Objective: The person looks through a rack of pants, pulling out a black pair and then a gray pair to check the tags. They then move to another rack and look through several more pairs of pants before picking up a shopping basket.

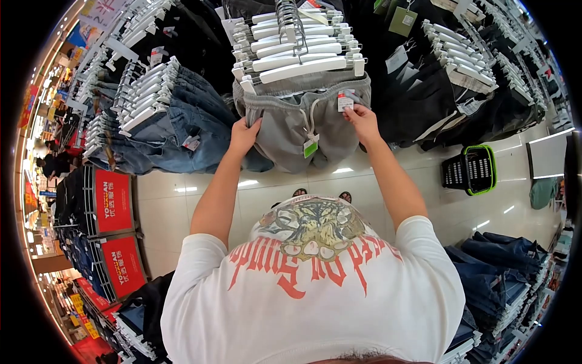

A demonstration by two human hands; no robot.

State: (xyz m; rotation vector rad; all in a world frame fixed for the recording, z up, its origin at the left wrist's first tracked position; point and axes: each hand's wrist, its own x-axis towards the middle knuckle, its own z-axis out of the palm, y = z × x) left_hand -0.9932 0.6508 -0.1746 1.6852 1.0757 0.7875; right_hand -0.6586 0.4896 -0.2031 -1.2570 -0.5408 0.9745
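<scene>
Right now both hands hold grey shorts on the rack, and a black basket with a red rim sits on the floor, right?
The head view shows the black basket with a green rim, not red. The left hand and right hand do hold the grey shorts.

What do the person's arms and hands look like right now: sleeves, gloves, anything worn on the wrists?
Both arms are bare below the short white sleeves of a white cotton T-shirt printed with red gothic lettering and a tan graphic. The left hand and the right hand wear no gloves. No watch, bracelet or ring shows on either one.
</scene>
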